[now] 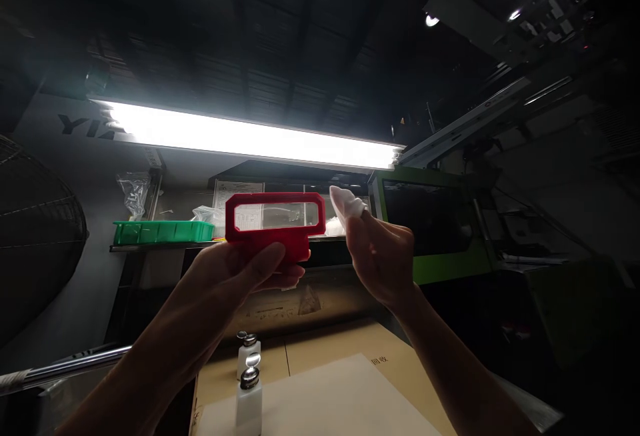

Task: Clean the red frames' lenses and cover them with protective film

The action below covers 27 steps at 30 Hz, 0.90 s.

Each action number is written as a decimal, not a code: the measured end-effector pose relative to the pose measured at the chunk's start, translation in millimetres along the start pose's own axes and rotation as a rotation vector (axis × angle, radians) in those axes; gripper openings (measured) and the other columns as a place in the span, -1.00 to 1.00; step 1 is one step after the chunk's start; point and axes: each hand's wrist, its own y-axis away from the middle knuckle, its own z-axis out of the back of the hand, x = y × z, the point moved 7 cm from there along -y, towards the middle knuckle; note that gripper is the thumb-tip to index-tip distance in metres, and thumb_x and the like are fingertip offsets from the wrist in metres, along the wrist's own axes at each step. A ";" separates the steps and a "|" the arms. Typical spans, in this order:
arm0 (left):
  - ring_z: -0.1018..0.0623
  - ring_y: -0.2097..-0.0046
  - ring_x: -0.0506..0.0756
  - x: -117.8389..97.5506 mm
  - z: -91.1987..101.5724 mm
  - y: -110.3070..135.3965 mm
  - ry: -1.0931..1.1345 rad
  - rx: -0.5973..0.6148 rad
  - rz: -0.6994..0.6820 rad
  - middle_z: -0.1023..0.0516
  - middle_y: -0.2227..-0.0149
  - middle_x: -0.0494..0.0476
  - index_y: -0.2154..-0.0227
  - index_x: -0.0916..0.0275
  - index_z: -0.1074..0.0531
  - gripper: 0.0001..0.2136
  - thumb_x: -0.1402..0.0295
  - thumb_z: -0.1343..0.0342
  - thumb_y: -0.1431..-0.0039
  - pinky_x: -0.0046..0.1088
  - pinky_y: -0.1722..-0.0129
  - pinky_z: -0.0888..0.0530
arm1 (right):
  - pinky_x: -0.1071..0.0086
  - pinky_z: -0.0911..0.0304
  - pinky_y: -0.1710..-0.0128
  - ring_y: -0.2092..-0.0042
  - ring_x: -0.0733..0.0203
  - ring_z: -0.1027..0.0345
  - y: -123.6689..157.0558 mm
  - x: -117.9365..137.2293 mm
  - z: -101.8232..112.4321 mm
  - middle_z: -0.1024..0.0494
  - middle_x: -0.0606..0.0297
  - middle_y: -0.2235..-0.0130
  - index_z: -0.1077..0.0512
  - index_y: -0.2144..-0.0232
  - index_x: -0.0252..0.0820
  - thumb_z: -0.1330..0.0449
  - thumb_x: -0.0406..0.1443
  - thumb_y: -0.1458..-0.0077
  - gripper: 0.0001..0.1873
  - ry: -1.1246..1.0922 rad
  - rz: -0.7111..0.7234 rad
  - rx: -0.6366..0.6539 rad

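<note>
Below the lamp (260, 139), the left hand (245, 269) pinches a red frame (287, 244) and the right hand (383, 253) a white cloth (346, 204) just beside it, apparently for wiping, which calls for bringing them together.

Cardboard surface (340, 346): pale sheet (345, 399), two white bottles (249, 409). Shelf (165, 246): green bin (163, 231).

The frame (293, 239) was plain red, the cloth (346, 203) white, the tray (163, 232) green, the bottles (249, 411) white with silvery caps (250, 377), and the cardboard (345, 345) tan with dark printed characters (379, 361).
</note>
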 end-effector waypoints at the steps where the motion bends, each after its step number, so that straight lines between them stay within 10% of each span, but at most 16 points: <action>1: -0.62 0.33 0.07 -0.8 0.4 -0.1 -0.010 -0.016 0.000 -0.67 0.40 0.09 0.34 0.20 -0.57 -0.80 0.21 -0.22 -0.01 -0.55 0.31 -0.51 | 0.41 0.09 0.63 0.66 0.40 0.06 0.3 2.6 1.9 -0.18 0.46 0.70 -0.52 0.25 -0.25 0.05 -0.37 -0.21 -0.68 0.001 0.024 -0.006; 5: -0.62 0.34 0.07 -3.8 0.9 0.5 -0.014 -0.052 -0.003 -0.67 0.40 0.08 0.33 0.22 -0.56 -0.81 0.25 -0.22 0.00 -0.51 0.28 -0.53 | 0.43 0.04 0.61 0.65 0.39 0.07 1.5 21.2 4.1 -0.17 0.48 0.69 -0.50 0.17 -0.20 0.00 -0.36 -0.18 -0.70 0.060 0.164 0.024; 11: -0.60 0.32 0.06 -0.9 1.3 -0.8 -0.016 -0.030 -0.016 -0.66 0.36 0.04 0.31 0.17 -0.57 -0.80 0.22 -0.23 0.01 -0.48 0.28 -0.54 | 0.45 0.07 0.62 0.63 0.40 0.14 -1.2 42.0 -1.7 -0.07 0.47 0.71 -0.50 0.55 -0.16 -0.03 -0.29 -0.16 -0.67 0.185 0.282 0.078; 27: -0.61 0.27 0.10 6.2 3.1 -4.5 -0.028 0.022 -0.021 -0.65 0.29 0.13 0.23 0.24 -0.53 -0.71 0.20 -0.22 -0.02 -0.42 0.25 -0.55 | 0.45 0.13 0.63 0.65 0.43 0.09 -4.1 38.8 -5.9 -0.13 0.52 0.71 -0.53 0.26 -0.16 -0.09 -0.25 -0.17 -0.78 0.319 0.302 0.057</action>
